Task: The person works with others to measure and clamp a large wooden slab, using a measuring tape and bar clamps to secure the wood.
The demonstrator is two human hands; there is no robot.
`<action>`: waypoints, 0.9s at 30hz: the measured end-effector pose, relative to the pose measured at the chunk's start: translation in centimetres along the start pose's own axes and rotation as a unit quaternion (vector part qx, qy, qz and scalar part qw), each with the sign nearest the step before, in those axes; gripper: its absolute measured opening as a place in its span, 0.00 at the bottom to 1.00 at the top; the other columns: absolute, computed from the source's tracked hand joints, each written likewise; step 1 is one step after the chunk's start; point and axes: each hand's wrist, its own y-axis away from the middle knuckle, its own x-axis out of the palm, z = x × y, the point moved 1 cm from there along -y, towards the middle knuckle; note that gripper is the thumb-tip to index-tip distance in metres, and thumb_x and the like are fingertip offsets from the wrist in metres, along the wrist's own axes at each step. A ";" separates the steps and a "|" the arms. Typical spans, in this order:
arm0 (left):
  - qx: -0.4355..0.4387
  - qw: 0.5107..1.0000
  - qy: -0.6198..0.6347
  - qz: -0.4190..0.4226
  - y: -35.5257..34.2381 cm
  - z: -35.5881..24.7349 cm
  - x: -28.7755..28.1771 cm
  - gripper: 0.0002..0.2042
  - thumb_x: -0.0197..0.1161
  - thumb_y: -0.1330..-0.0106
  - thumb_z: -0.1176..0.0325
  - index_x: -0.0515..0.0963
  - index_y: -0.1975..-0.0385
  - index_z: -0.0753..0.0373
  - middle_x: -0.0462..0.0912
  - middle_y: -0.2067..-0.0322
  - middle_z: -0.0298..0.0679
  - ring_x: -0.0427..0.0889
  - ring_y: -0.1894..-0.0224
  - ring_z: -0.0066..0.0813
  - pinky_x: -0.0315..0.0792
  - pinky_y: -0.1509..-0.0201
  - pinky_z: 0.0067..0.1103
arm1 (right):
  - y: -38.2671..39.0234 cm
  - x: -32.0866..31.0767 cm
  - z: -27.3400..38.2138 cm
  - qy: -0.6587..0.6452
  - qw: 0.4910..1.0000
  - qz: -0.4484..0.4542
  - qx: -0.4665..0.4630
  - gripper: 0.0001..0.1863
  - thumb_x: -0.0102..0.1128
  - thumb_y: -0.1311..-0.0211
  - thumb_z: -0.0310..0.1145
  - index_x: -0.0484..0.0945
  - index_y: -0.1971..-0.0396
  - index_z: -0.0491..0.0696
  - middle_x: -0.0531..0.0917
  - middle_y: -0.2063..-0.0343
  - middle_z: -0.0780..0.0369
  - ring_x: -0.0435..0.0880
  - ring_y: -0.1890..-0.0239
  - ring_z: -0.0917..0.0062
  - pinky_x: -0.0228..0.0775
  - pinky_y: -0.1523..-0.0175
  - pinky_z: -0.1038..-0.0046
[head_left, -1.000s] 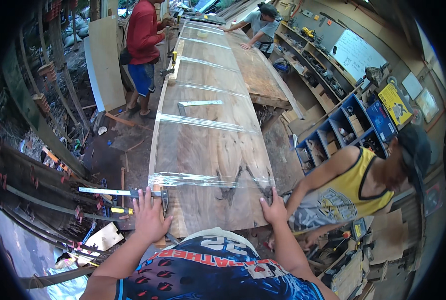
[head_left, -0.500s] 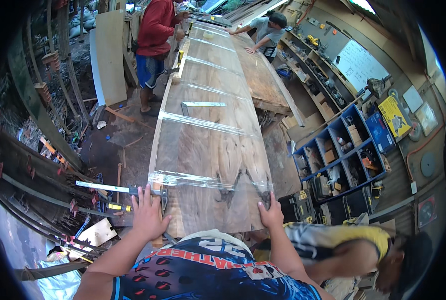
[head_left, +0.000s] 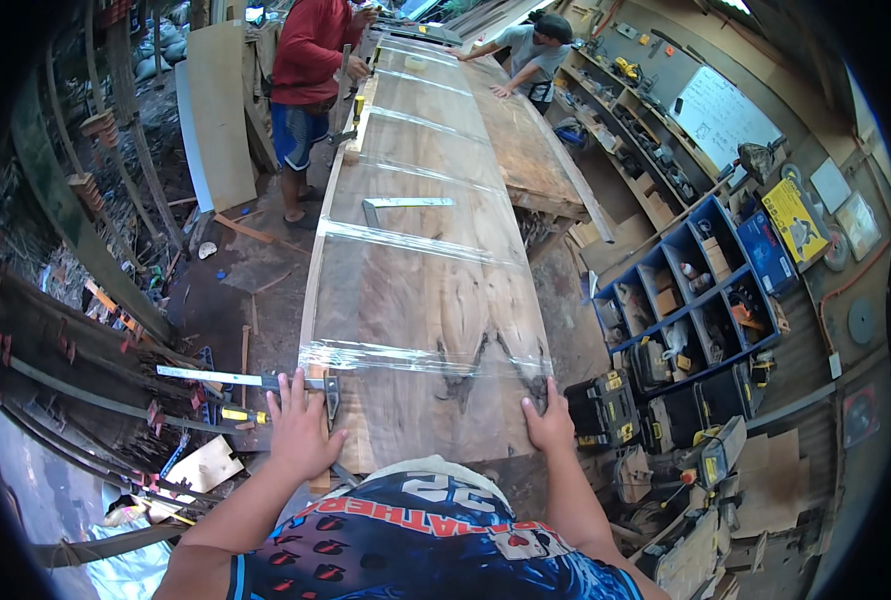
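Left hand (head_left: 304, 435) lay spread, gripping nothing; right hand (head_left: 553, 426) lay part-open at the panel's (head_left: 421, 300) edge; uneven pushing risked skewing it

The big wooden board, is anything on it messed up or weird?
Yes, the wooden board has dark, jagged marks near its closest end, toward the right. They look odd beside the paler brown wood, though I can't tell whether they're damage or natural. The clear strip crossing there looks wrinkled.
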 end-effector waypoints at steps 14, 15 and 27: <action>0.003 1.000 0.002 -0.013 0.1 0.2 0.2 0.34 0.71 0.41 0.50 0.74 0.41 0.67 0.47 0.24 0.62 0.42 0.22 0.69 0.38 0.23 0.60 | 0.1 -0.4 0.3 0.000 1.000 0.012 0.007 0.46 0.61 0.38 0.62 0.57 0.23 0.62 0.74 0.35 0.49 0.77 0.37 0.51 0.69 0.34 0.55; 0.004 1.000 0.002 -0.015 0.1 0.2 0.2 0.33 0.71 0.41 0.50 0.74 0.41 0.67 0.47 0.24 0.62 0.42 0.22 0.69 0.38 0.23 0.60 | 0.1 -0.3 0.2 -0.001 1.000 0.012 0.007 0.46 0.61 0.38 0.62 0.57 0.23 0.62 0.74 0.35 0.49 0.77 0.37 0.51 0.69 0.34 0.55; -0.001 1.000 -0.003 -0.001 0.1 0.0 -0.1 0.34 0.71 0.41 0.50 0.73 0.40 0.67 0.46 0.24 0.63 0.41 0.22 0.69 0.38 0.23 0.60 | 0.2 -0.5 0.4 0.003 1.000 0.015 0.014 0.46 0.61 0.38 0.62 0.57 0.23 0.63 0.73 0.35 0.49 0.76 0.36 0.52 0.69 0.34 0.56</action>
